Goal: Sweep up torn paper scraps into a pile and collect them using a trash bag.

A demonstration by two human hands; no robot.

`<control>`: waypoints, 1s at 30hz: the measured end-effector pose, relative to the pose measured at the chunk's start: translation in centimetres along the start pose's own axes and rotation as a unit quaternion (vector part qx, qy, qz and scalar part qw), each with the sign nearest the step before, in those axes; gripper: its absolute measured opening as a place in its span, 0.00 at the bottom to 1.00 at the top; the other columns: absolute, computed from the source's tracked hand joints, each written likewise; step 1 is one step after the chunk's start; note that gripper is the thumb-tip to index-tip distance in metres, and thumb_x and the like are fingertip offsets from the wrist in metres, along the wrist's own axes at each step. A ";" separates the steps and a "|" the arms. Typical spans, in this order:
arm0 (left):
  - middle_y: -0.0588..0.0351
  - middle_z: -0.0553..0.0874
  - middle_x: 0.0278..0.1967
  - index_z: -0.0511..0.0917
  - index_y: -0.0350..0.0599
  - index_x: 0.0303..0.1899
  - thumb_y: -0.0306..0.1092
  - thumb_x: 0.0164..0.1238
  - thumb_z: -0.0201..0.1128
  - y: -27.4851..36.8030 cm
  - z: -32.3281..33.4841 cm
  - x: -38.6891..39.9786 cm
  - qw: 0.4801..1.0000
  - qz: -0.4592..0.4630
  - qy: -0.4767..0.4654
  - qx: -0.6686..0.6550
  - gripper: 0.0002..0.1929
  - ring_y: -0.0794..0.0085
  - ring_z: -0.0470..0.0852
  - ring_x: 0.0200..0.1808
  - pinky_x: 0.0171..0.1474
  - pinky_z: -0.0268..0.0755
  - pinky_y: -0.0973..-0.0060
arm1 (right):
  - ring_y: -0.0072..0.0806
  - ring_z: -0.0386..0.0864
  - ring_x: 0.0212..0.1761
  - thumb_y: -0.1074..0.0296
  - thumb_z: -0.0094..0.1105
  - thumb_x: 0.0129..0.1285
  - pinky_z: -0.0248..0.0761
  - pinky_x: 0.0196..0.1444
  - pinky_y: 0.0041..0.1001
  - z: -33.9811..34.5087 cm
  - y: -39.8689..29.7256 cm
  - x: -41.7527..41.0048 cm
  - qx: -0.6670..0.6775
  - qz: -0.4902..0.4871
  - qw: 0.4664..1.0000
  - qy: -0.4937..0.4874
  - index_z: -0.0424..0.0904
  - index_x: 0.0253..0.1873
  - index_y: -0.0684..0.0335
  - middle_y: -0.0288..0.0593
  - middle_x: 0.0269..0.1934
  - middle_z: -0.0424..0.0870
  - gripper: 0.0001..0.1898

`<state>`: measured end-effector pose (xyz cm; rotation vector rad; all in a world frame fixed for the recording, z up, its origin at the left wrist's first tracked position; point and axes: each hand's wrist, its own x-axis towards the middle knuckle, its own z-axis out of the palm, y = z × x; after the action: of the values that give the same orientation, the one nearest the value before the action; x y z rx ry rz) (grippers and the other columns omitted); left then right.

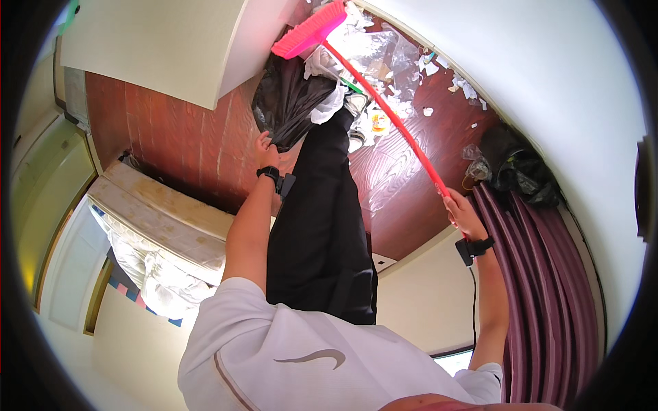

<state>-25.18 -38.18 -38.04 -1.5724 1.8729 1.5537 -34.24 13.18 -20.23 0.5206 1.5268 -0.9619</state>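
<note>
My right hand (464,215) grips the red handle of a broom (385,106) near its end. The pink broom head (311,30) is raised at the far end of the handle, bristles turned up and to the left. With my left hand (266,153) I hold the gathered edge of a black plastic garbage bag (288,90), which spreads over the floor by my feet. Scraps of white paper (431,67) and clear plastic wrap (378,43) lie in a heap beyond the bag. Some white material (329,105) sits against the bag's side.
A dark red wood floor (169,118) runs beneath. White furniture (154,41) stands at upper left, a mattress (159,205) at left. On the right are a purple curtain (529,277) and another black bag (519,164) by the white wall (581,77).
</note>
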 end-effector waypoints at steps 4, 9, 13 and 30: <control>0.48 0.79 0.46 0.69 0.48 0.56 0.16 0.58 0.44 -1.0 0.7 -1.3 0.990 -0.037 0.106 -0.082 0.24 0.66 0.81 0.32 0.24 0.74 0.76 | 0.50 0.78 0.39 0.64 0.49 0.69 0.72 0.36 0.40 0.4 -1.7 -0.4 -0.344 -0.213 0.893 0.196 0.67 0.61 0.61 0.54 0.41 0.78 0.18; 0.48 0.79 0.41 0.71 0.53 0.53 0.19 0.57 0.45 -2.7 1.0 -0.5 0.969 -0.145 0.186 -0.070 0.23 0.67 0.77 0.24 0.20 0.70 0.77 | 0.53 0.79 0.40 0.63 0.49 0.69 0.71 0.37 0.46 1.2 -0.9 -3.3 -0.422 -0.068 0.875 0.227 0.65 0.63 0.55 0.53 0.40 0.80 0.19; 0.50 0.79 0.39 0.73 0.53 0.52 0.20 0.55 0.48 -0.4 2.0 -0.6 0.970 -0.142 0.171 -0.099 0.22 0.69 0.74 0.21 0.20 0.69 0.78 | 0.53 0.79 0.40 0.63 0.50 0.69 0.71 0.37 0.45 1.3 1.3 -7.7 -0.437 0.017 0.870 0.227 0.64 0.65 0.55 0.55 0.41 0.81 0.20; 0.51 0.87 0.33 0.85 0.48 0.41 0.48 0.65 0.52 12.7 14.1 11.6 0.880 0.274 -0.103 0.375 0.18 0.63 0.85 0.42 0.46 0.74 0.67 | 0.25 0.72 0.23 0.70 0.49 0.67 0.68 0.29 0.25 15.7 17.4 -21.8 -0.010 0.075 0.958 0.278 0.71 0.61 0.62 0.44 0.25 0.74 0.18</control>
<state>-46.00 -35.08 -45.23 -0.5442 2.4745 0.8699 -6.98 14.48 -3.50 0.9348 1.9574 -0.7109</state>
